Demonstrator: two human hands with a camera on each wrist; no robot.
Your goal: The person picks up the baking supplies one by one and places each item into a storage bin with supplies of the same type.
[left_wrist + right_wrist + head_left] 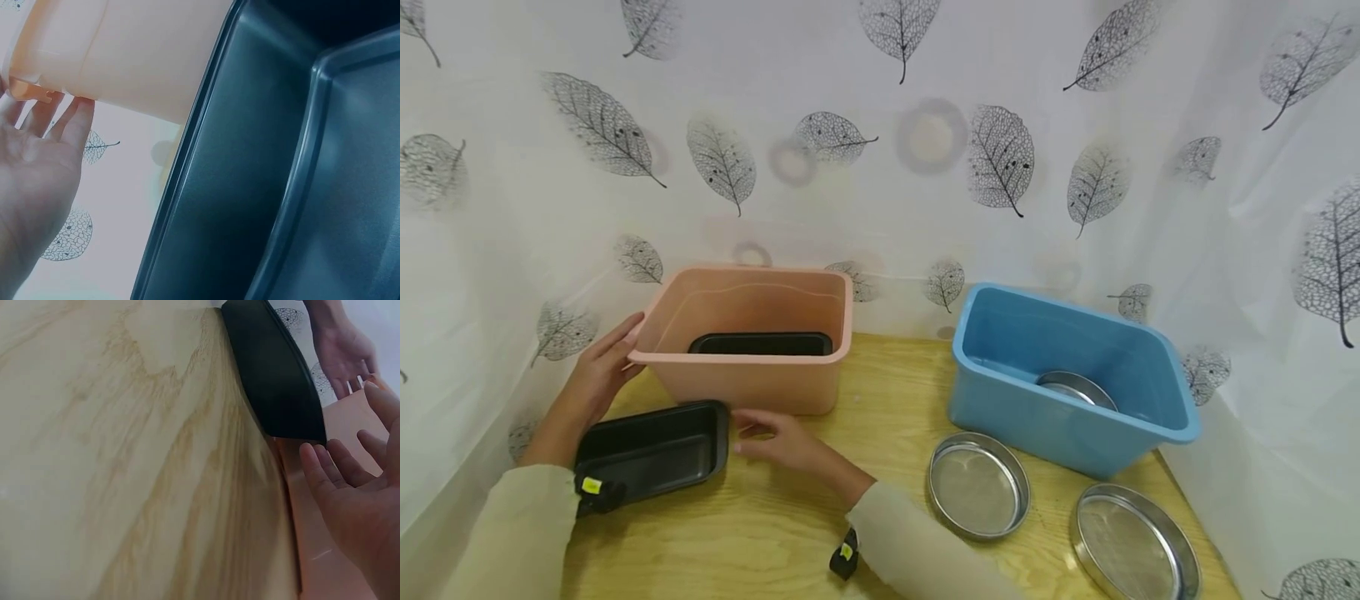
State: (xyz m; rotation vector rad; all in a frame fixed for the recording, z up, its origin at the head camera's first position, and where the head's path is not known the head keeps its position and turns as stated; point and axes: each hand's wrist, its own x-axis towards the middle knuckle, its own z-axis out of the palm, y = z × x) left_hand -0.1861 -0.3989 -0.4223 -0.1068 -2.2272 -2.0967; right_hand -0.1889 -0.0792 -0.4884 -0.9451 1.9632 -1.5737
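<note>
My left hand (597, 379) touches the left end of a pink plastic bin (752, 383), its fairly straight fingertips right at the underside of the rim in the left wrist view. A black loaf pan (651, 450) lies in front of that bin, beneath my left forearm, and fills much of the left wrist view. Beside the pan's right end is my right hand (786, 446), holding nothing. Its fingers (325, 469) are loosely bent, tips close to the pan's corner in the right wrist view. Inside the pink bin sits another black loaf pan (760, 343).
To the right stands a blue plastic bin (1037, 417) with a round metal pan (1078, 387) inside. Two more round metal pans, one nearer the middle (979, 487) and one at the right edge (1135, 542), lie on the wooden table (887, 383). A leaf-patterned white curtain (865, 208) surrounds the table.
</note>
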